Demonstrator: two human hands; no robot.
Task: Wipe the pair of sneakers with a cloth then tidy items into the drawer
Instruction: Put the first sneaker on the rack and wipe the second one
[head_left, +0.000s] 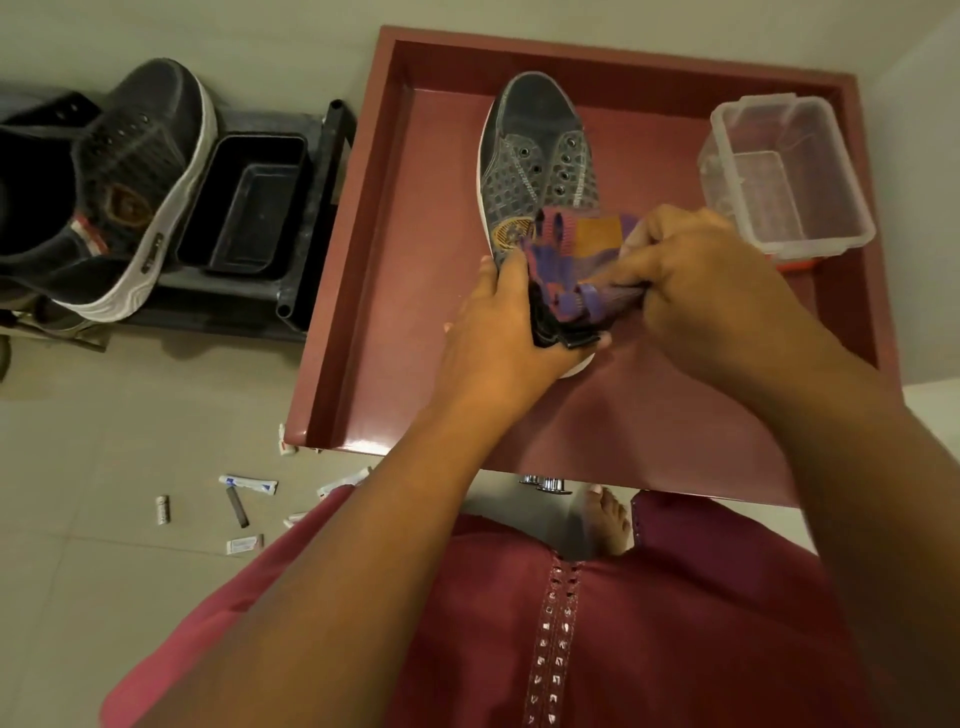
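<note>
Inside the red drawer (358, 291), our left hand (498, 332) grips the heel of a grey sneaker (535, 171) lying lengthwise, toe pointing away from us, while our right hand (696, 280) pinches a purple-and-orange cloth (571, 260) against it.

A single head-worn camera looks steeply down from above the person's chest, wide-angled and close, taking in the open drawer (597, 249) ahead, the floor (104, 467) to the left, and both forearms reaching forward.
</note>
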